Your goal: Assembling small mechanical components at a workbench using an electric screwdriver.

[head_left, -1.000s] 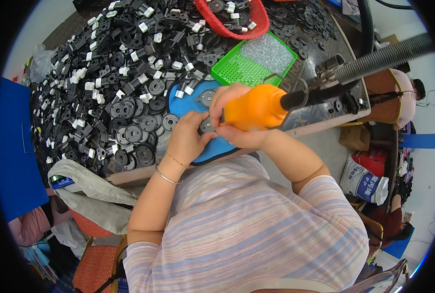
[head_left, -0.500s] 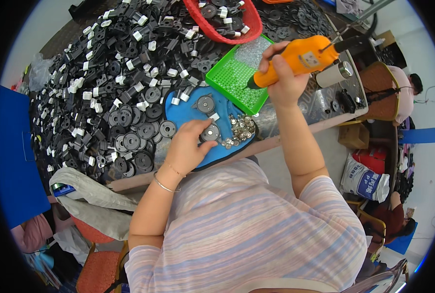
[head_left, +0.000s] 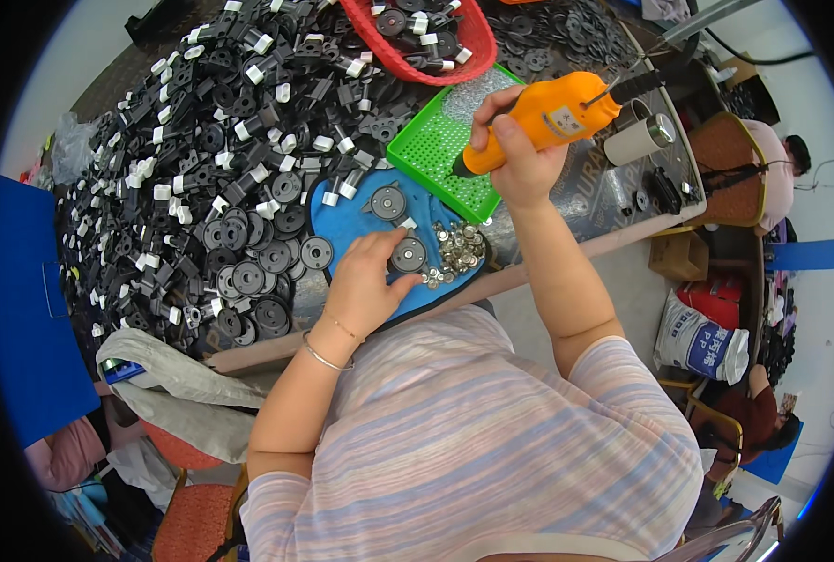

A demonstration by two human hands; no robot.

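Observation:
My right hand (head_left: 527, 167) grips an orange electric screwdriver (head_left: 553, 114), its black tip pointing down-left over a green perforated basket (head_left: 426, 140). Small silvery screws (head_left: 478, 94) lie at that basket's far end. On a blue cloth mat (head_left: 342, 221), my left hand (head_left: 365, 279) has its fingers and thumb around the edge of a black wheel part (head_left: 408, 255). Just beyond it lies a second black wheel (head_left: 387, 202) with a bracket. Close to my left fingertips, small round metal pieces (head_left: 462, 247) form a pile on the mat.
A large heap of black parts with white ends (head_left: 220, 122) covers the table's left. Loose black discs (head_left: 248, 277) lie nearby. Beyond stand a red basket (head_left: 417, 73) of parts and more black discs (head_left: 586, 33). A metal flask (head_left: 640, 139) lies at right; a grey cloth (head_left: 169, 365) hangs at left.
My right hand and the screwdriver have shifted slightly left, with the tip a little lower. My left hand stays at the wheel part, moved only slightly.

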